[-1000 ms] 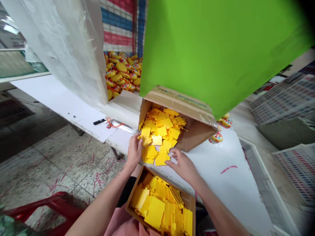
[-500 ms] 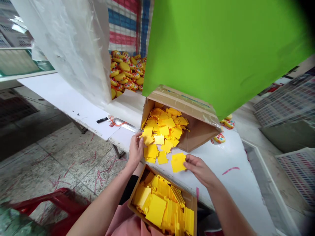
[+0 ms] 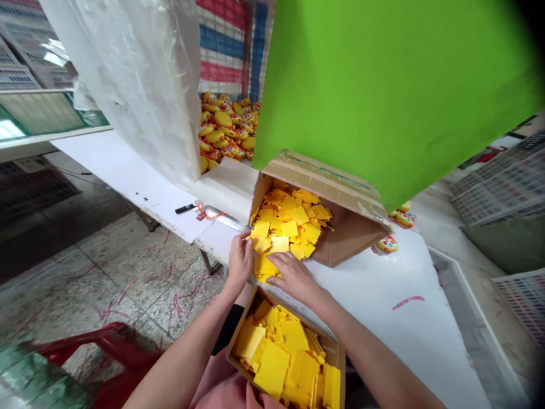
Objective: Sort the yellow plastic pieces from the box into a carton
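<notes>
Flat yellow plastic plates (image 3: 293, 215) spill from a cardboard box (image 3: 323, 170) lying on its side on the white table. My left hand (image 3: 241, 261) is at the left edge of the pile, its thumb and curled fingers closed at the edge of a yellow plate (image 3: 260, 244). My right hand (image 3: 293, 275) reaches over the front of the pile, fingers apart and touching the plates there; no plate shows in its grasp. Below, against my body, a smaller open cardboard box (image 3: 342, 360) holds many more yellow plates (image 3: 272, 366).
A green panel (image 3: 361, 85) stands behind the tipped box. Yellow patterned pieces (image 3: 227, 128) are heaped behind a plastic sheet (image 3: 149, 85). On the table (image 3: 370, 301) lie a black marker (image 3: 185, 209) and an orange cord (image 3: 208, 210). A red chair (image 3: 114, 346) stands at left.
My right hand has moved left onto the pile, and the plate it held is out of its fingers. A plate lies newly on top in the lower box. My left hand stays by the pile.
</notes>
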Tool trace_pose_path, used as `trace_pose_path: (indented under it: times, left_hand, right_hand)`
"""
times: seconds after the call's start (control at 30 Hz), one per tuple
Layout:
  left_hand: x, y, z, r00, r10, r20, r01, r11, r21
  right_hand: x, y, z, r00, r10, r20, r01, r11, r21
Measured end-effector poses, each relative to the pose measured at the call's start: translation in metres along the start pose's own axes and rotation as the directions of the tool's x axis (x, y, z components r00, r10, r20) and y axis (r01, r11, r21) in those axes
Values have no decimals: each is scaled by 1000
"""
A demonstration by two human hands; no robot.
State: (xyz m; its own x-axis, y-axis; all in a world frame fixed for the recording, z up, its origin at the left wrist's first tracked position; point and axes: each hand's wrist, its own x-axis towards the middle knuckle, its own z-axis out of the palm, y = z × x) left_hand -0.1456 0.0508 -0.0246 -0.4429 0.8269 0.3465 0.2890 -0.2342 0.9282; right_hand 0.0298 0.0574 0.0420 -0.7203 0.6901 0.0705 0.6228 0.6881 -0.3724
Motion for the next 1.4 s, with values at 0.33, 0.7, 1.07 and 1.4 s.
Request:
trace_pose_path:
  times: [0.33, 0.7, 1.07, 1.4]
  left_hand:
    - [-1, 1, 0, 999, -30, 21, 30, 999, -28]
    - [-1, 1, 0, 1000, 1, 18, -2, 1000, 30]
    - [0, 1, 0, 1000, -7, 13, 7, 1000, 9]
    - [0, 3, 0, 1000, 10, 4, -10, 999, 34]
  right_hand:
    - [0, 17, -7, 998, -52, 23, 52, 999, 3]
    - [-47, -2, -69, 987, 153, -51, -122, 917, 379]
    - [-3, 0, -8, 993, -92, 68, 93, 996, -11]
    - [-11, -10, -4, 970, -167, 179, 205, 953, -222]
